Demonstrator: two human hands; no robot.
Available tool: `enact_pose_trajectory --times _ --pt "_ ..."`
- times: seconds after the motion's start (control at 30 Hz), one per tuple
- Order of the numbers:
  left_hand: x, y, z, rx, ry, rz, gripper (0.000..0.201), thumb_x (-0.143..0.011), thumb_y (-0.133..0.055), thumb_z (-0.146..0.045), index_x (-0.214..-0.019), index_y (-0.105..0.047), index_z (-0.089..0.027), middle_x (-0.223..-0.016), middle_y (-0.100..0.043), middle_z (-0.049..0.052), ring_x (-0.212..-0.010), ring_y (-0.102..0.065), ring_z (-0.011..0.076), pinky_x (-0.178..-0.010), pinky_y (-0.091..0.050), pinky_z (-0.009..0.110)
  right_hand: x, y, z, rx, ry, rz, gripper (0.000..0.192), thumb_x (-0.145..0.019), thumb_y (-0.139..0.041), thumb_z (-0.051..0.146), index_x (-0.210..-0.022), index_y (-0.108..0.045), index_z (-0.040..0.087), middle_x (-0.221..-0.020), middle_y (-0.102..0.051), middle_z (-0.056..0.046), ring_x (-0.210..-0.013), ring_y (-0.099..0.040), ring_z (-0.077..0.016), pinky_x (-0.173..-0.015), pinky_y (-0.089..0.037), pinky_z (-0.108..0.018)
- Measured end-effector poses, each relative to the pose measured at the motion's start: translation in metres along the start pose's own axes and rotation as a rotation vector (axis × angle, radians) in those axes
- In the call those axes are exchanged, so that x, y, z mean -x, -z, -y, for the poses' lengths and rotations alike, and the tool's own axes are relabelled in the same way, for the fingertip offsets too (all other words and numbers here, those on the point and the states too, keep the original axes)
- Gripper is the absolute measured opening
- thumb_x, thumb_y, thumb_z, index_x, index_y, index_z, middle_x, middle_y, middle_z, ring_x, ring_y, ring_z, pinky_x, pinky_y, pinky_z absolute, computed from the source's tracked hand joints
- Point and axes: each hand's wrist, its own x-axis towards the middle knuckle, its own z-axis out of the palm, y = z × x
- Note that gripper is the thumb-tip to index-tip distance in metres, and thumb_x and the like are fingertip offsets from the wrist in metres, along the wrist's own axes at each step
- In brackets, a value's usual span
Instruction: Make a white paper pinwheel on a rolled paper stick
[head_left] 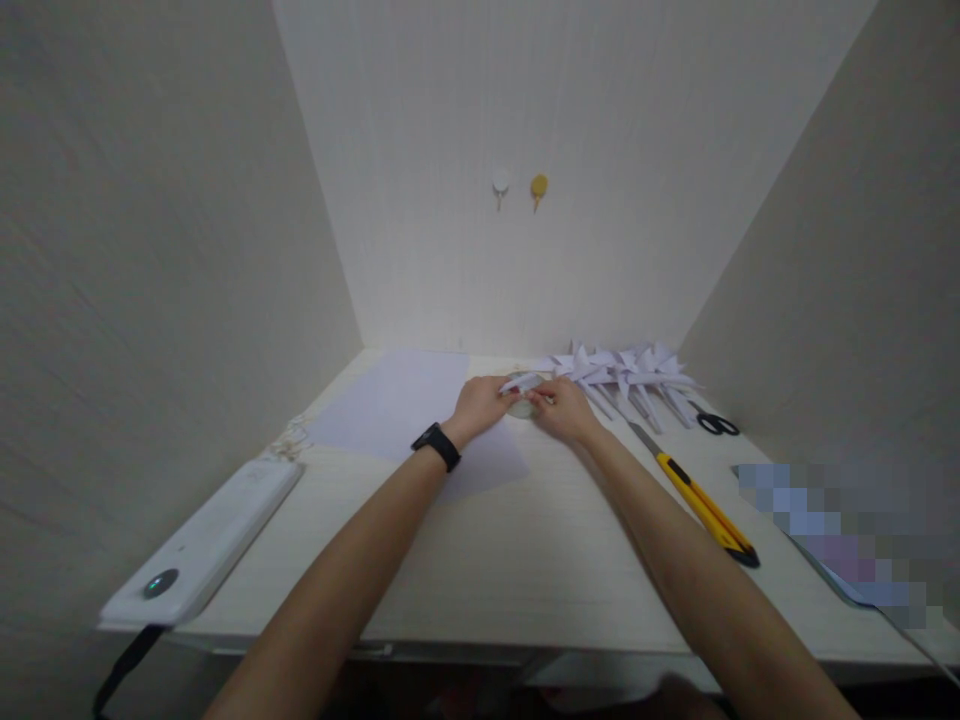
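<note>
My left hand (pixel 480 404), with a black watch at the wrist, and my right hand (pixel 564 408) meet at the far middle of the pale desk (pixel 525 560). Together they pinch a small folded piece of white paper (pixel 523 381) over a roll of clear tape (pixel 521 408). The left fingers hold the paper's left end and the right fingers hold its right end. A large white paper sheet (pixel 390 405) lies flat under and to the left of my left hand.
A pile of folded white paper shapes (pixel 626 372) lies at the back right, with black scissors (pixel 718 424) beside it. A yellow utility knife (pixel 697 500) lies right of my right arm. A white power strip (pixel 206 545) sits at the left edge. Two wall hooks (pixel 519 187) hang above.
</note>
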Motion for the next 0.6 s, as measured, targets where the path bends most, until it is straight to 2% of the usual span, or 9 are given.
enact_pose_trajectory --times 0.13,0.3,0.37,0.47,0.6 --pt "-0.005 -0.003 0.003 0.060 0.008 0.006 0.032 -0.091 -0.056 -0.042 -0.103 -0.076 -0.021 -0.090 -0.075 0.006 -0.082 -0.066 0.0205 -0.071 -0.043 0.028 -0.004 0.010 -0.005 -0.041 -0.016 -0.043 0.035 -0.094 -0.050 0.036 -0.099 -0.079 0.017 -0.090 -0.077 -0.009 -0.084 -0.065 -0.0218 -0.076 -0.043 -0.030" --pt "-0.004 -0.001 -0.001 -0.002 -0.029 0.030 0.033 -0.092 -0.053 -0.042 -0.093 -0.077 -0.019 -0.087 -0.075 0.007 -0.079 -0.065 0.0199 -0.068 -0.041 0.027 0.010 0.056 -0.023 -0.057 -0.145 -0.134 0.034 -0.092 -0.054 0.039 -0.103 -0.078 0.018 -0.101 -0.077 -0.010 -0.088 -0.069 -0.0219 -0.079 -0.047 -0.029" --pt "-0.003 0.001 -0.005 -0.034 -0.076 0.043 0.033 -0.093 -0.051 -0.040 -0.093 -0.076 -0.019 -0.088 -0.075 0.007 -0.079 -0.065 0.0197 -0.068 -0.041 0.027 0.030 0.076 -0.033 -0.005 -0.197 -0.125 0.035 -0.092 -0.052 0.039 -0.103 -0.078 0.019 -0.101 -0.077 -0.009 -0.089 -0.069 -0.0227 -0.078 -0.048 -0.030" --pt "-0.002 0.004 -0.013 -0.057 -0.150 0.076 0.034 -0.094 -0.049 -0.040 -0.093 -0.076 -0.019 -0.087 -0.075 0.007 -0.078 -0.065 0.0197 -0.068 -0.041 0.027 0.073 0.095 -0.046 0.161 -0.323 -0.006 0.036 -0.092 -0.050 0.039 -0.102 -0.077 0.018 -0.101 -0.077 -0.011 -0.091 -0.070 -0.0258 -0.077 -0.048 -0.032" --pt "-0.002 0.007 -0.020 -0.100 -0.199 0.084 0.034 -0.091 -0.052 -0.041 -0.090 -0.078 -0.019 -0.083 -0.074 0.008 -0.078 -0.066 0.0210 -0.068 -0.040 0.028 0.126 0.097 -0.052 0.394 -0.548 0.154 0.050 -0.094 -0.045 0.049 -0.113 -0.070 0.010 -0.105 -0.073 -0.021 -0.098 -0.069 -0.0339 -0.078 -0.048 -0.039"
